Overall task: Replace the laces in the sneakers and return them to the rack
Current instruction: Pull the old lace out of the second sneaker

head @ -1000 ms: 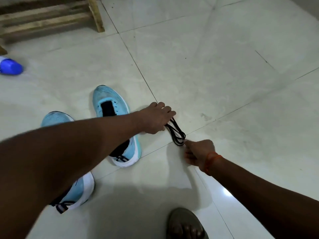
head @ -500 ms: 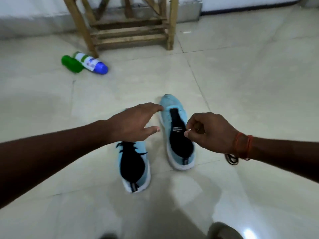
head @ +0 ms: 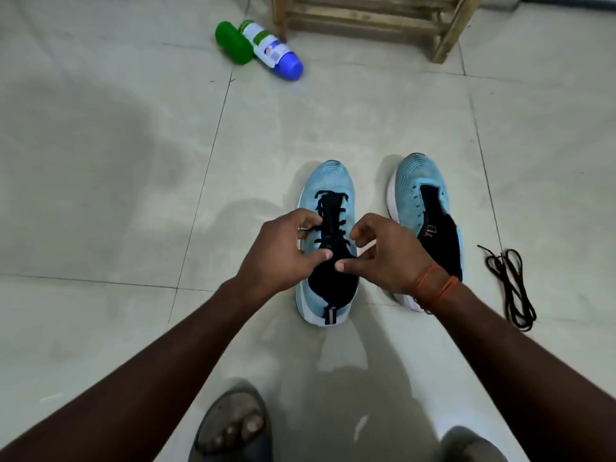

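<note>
Left hand (head: 286,258) pinches the lace (head: 310,230) of the sneaker (head: 328,176), likely to unthread it; right hand (head: 390,255) curls its fingers over the tongue (head: 335,235), perhaps steadying. Gripping or not, can't tell.

— What's lying underfoot?
— Pale glossy floor tiles (head: 100,161) are reflecting light near the bottom.
— And at the back?
— A wooden rack (head: 366,23) is standing there, cropped, maybe two slatted shelves showing.
</note>
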